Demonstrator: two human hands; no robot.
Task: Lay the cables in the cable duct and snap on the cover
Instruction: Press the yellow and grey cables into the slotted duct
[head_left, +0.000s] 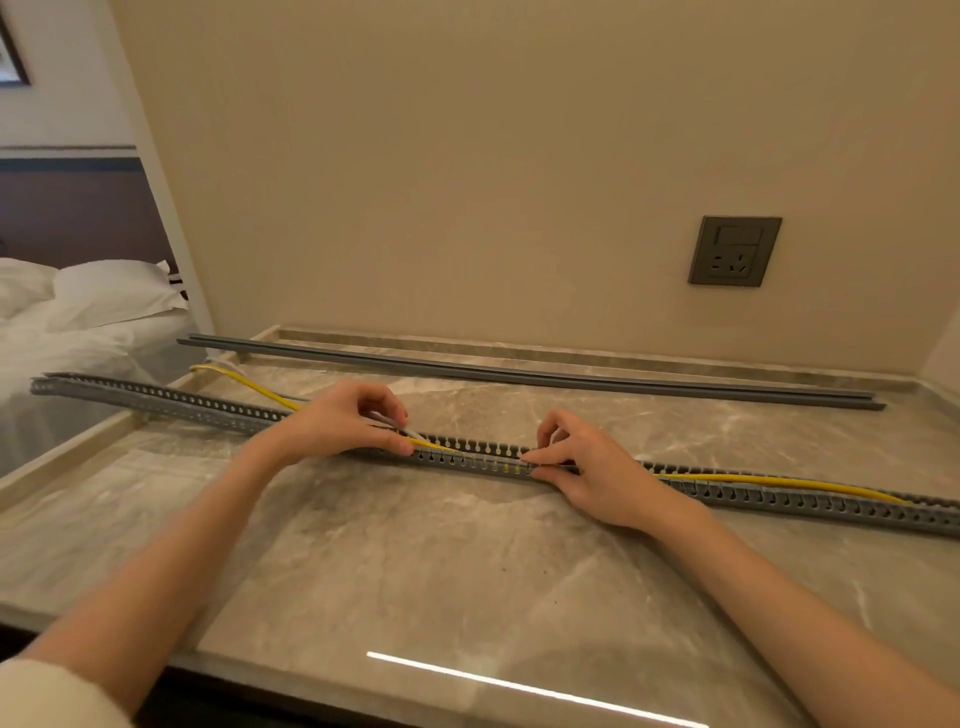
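Over the slotted cable duct (467, 460) on the marble desk (415, 561), both forearms are stretched forward. The yellow cable (769, 482) is pinched by curled fingers of the left hand (343, 421) and right hand (587, 462), and lies in the duct between them.

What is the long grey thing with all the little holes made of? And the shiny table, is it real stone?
The slotted cable duct looks like matte grey plastic: thin walls cut into even, identical fingers. The tabletop looks like polished marble or a marble-look surface: beige-grey with pale veins and a sharp light reflection. Real stone or imitation cannot be told from here.
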